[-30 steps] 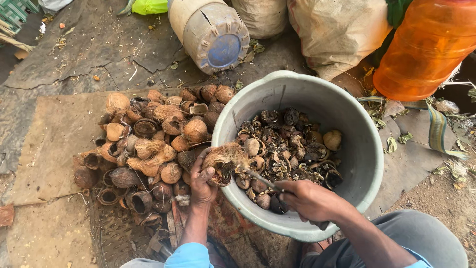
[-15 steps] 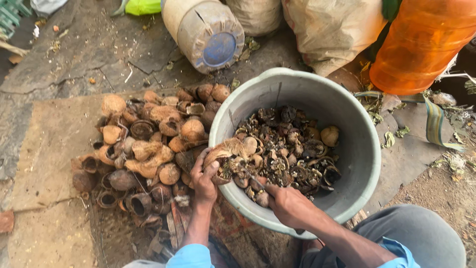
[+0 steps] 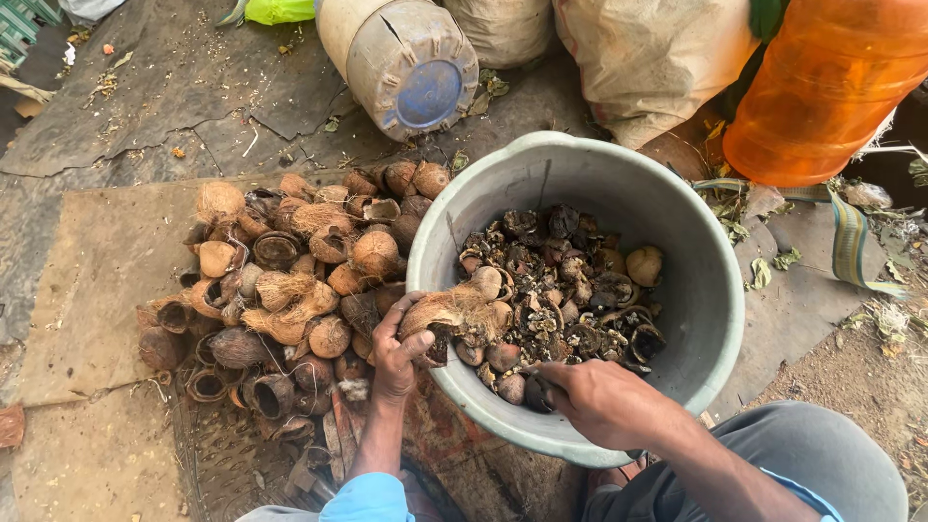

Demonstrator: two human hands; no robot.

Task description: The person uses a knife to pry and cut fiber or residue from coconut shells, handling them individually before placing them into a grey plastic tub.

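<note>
Left to right. Pile of coconut shells (image 3: 290,280) on the ground left of the basin: husky, fibrous halves and whole shells, loosely heaped, some cups facing up. They'd shift if nudged.

Left hand (image 3: 396,350) is wrapped around a coconut shell half (image 3: 443,311), thumb on top, fingers curled under, holding it over the near-left rim of the grey basin (image 3: 710,280). Judging by look: shell is stiff, light for its bulk, rough and hairy, so grip is good and slip unlikely. Edge can be sharp and could chip under prying. Best hold is what's there: palm cupping the round back, open face to the other hand.

Right hand (image 3: 601,398) is closed in a fist low inside the basin, near the front wall. Something dark pokes out at the fingers; can't tell what it is, maybe a tool.

Basin holds dark scraped pieces (image 3: 561,290), small, irregular, loose, plus one pale round bit at the right.

Surface: cracked concrete and flat sheet material, dusty, uneven, dry leaves scattered. Room is tight: a tipped pale drum (image 3: 401,58) and sacks (image 3: 648,58) behind, an orange container (image 3: 831,87) at far right. The person's knee in grey cloth sits under the basin's right side.
</note>
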